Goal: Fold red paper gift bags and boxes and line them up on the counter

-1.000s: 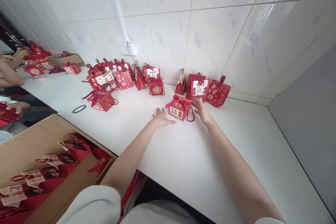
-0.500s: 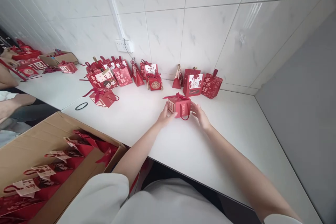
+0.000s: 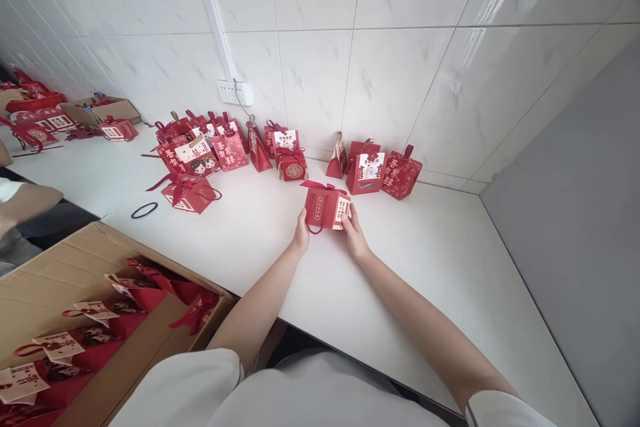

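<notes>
A red gift box [image 3: 316, 207] with a bow on top and a cord handle is held between my two hands just over the white table. My left hand [image 3: 301, 235] grips its left side, close to the hanging cord. On the right side, my right hand [image 3: 354, 236] has its thumb on the cream panel with red characters and its fingers behind the box. Some fingers of both hands are hidden by the box. Behind it stand a white-labelled red bag [image 3: 367, 173], a patterned red bag [image 3: 401, 172] and a small box with a round gold emblem [image 3: 293, 165].
A bowed red box [image 3: 193, 195] and a black ring [image 3: 145, 210] lie to the left, before a cluster of red bags [image 3: 200, 153]. An open carton [image 3: 65, 250] of red bags stands front left. Another person's arm [image 3: 30, 203] shows at far left.
My hands have turned the gift box, so its cream panel has swung from the left side to the right. My right hand has closed in on the box. The view has shifted slightly.
</notes>
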`<state>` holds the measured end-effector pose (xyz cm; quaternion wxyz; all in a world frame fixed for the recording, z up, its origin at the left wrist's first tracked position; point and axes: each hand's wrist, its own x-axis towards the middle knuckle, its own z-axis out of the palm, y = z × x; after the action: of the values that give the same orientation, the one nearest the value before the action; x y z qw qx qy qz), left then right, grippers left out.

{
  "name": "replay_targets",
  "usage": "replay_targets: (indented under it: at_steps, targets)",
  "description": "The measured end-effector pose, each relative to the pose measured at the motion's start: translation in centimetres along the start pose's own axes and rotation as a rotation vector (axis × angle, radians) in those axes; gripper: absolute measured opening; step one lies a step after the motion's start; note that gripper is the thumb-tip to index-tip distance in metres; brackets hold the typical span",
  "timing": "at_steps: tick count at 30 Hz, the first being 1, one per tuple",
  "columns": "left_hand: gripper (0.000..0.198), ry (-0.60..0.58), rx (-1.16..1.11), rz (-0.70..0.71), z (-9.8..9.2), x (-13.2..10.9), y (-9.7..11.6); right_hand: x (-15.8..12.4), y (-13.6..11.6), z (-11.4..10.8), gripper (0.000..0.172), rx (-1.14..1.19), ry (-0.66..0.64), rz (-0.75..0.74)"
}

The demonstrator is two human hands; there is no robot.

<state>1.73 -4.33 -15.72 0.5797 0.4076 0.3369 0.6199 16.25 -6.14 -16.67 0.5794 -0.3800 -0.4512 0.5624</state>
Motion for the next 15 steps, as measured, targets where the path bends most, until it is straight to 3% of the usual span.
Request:
replay_targets:
  at_steps: [4,8,12,15]
  targets:
    - [0.048,-0.086,-0.069,-0.151,0.2,1.7,-0.1,1.0,-0.4,-0.4,0.061,0.054,-0.008,0.049]
    - [0.04,-0.15,-0.089,-0.285,-0.3,4.2,-0.3,2.3,-0.6,-0.9,0.06,0.016,0.085,-0.015]
    - [0.042,-0.149,-0.088,-0.286,-0.8,4.7,-0.1,3.3,0.8,-1.2,0.078,-0.004,0.26,-0.081]
    - [0.058,-0.168,-0.033,-0.187,-0.3,3.9,0.3,3.6,1.8,-1.7,0.083,0.033,0.271,-0.037]
